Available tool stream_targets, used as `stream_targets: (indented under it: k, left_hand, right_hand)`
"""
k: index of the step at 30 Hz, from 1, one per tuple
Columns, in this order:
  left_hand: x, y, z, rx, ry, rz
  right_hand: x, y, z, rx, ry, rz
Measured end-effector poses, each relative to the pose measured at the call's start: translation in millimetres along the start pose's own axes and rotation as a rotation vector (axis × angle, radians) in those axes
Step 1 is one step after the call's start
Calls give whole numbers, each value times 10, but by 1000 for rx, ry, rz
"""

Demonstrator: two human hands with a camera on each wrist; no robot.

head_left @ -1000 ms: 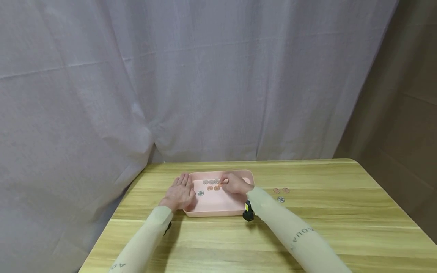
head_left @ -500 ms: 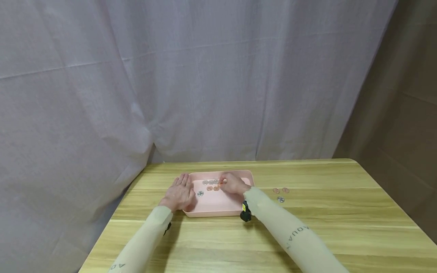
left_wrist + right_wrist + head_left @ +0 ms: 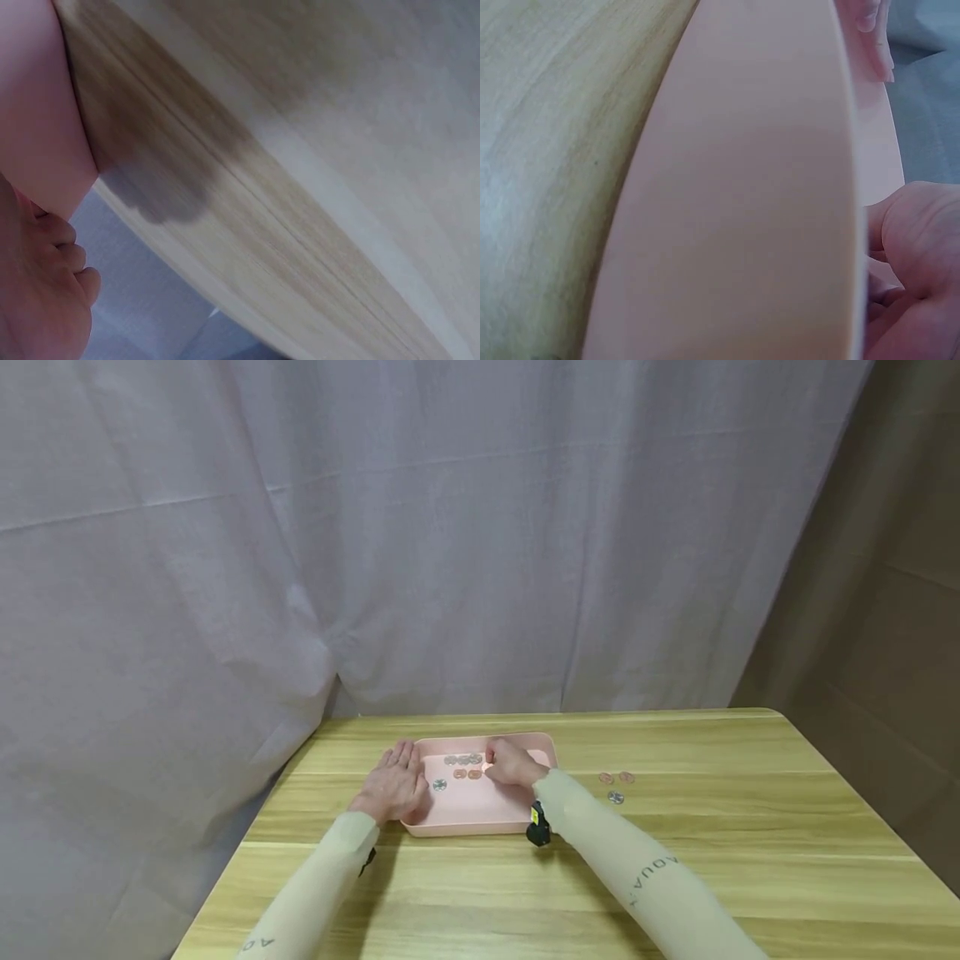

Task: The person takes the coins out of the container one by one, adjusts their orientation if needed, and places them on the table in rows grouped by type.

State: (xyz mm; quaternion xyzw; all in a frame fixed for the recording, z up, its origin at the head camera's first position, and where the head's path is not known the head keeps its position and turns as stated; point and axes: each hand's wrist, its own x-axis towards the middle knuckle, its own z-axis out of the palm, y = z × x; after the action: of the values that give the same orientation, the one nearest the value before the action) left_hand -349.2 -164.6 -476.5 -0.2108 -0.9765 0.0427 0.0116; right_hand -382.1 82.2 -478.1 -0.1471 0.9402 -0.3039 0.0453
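Observation:
A pink tray (image 3: 480,829) stands on the wooden table. My right hand (image 3: 512,763) reaches into it with curled fingers, and a copper-coloured coin (image 3: 487,768) shows at the fingertips, in a pinch as far as I can see. Two copper-coloured coins (image 3: 460,773) lie just left of it. Behind them is a row of silver coins (image 3: 463,760), and a single silver coin (image 3: 439,785) lies nearer the left wall. My left hand (image 3: 390,783) rests at the tray's left rim, fingers straight. In the right wrist view the tray wall (image 3: 742,180) hides the right fingertips (image 3: 877,289).
Right of the tray, two copper-coloured coins (image 3: 627,777) and one silver coin (image 3: 616,797) lie on the table (image 3: 712,827). A grey curtain (image 3: 465,568) hangs behind the table's back edge. Black wrist cameras (image 3: 537,825) sit under the sleeves.
The right hand has shifted slightly left, its fingers now over the coin's back edge, and the copper-coloured coin looks brighter and lower at the fingertips. The left hand stays put.

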Motion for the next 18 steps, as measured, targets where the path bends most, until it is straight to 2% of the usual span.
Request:
stream_targets:
  k: [5, 18]
  left_hand:
    - [-6, -2, -4, 2, -1, 1]
    - [10, -10, 12, 16, 5, 0]
  right_hand:
    - [9, -9, 35, 14, 5, 30]
    - [-96, 21, -52, 113, 48, -47]
